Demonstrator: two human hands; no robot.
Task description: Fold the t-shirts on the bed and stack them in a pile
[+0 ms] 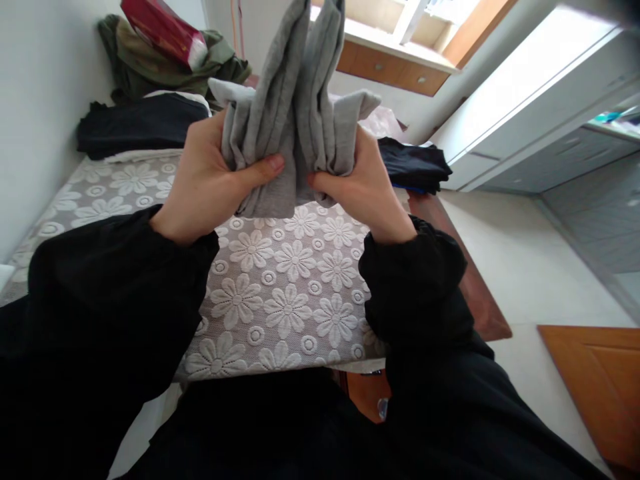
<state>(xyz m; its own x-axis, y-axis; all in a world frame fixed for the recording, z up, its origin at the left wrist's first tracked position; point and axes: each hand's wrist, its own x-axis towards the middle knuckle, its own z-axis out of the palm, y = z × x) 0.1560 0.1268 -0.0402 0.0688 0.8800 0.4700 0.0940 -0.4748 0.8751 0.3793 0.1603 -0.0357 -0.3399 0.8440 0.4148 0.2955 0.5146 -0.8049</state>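
A grey knit garment (295,100) is bunched into upright folds and held up over the bed. My left hand (210,180) is closed round its left half, thumb pressed across the front. My right hand (357,180) grips the right half, thumb pointing inward toward the left thumb. The two thumbs nearly meet at the cloth's middle. Both arms wear black sleeves. The lower edge of the garment hangs just above the flowered bed cover (280,293).
A dark folded garment (135,123) lies at the bed's far left, with an olive pile (165,63) and a red package (165,30) behind it. Another dark garment (413,163) sits at the right. A brown bed frame (475,293) borders pale floor; white cabinets stand right.
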